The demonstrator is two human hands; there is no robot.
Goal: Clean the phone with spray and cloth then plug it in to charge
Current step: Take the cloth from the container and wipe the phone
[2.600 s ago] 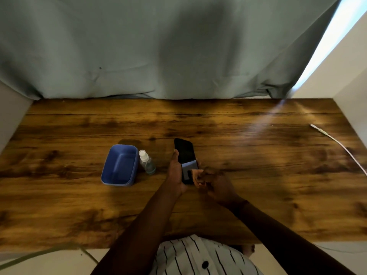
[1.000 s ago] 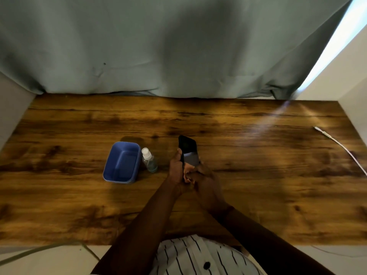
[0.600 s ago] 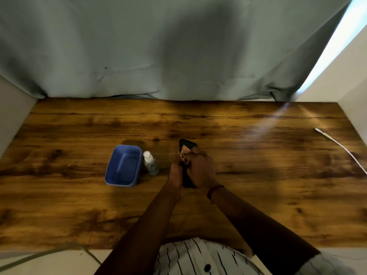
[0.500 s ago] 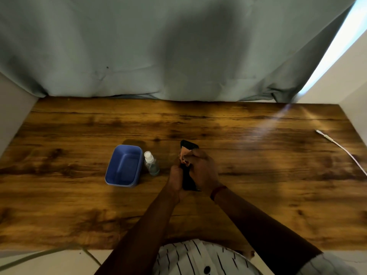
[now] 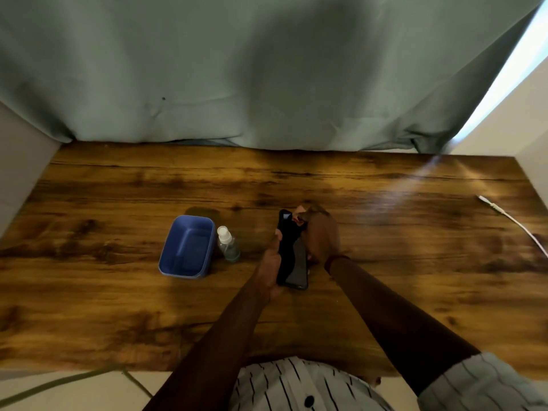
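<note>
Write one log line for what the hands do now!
left hand: holds phone | right hand: wiping its top | spray bottle: standing | cable: unplugged

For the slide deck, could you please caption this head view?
Left hand holds the phone above the table while the right hand wipes its top; bottle, tub and cable lie aside.

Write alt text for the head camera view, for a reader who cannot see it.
Over a wooden table, the left hand holds a dark phone while the right hand works at its top end. To the left stand a blue tub and a small spray bottle; a white charging cable lies far right.
</note>
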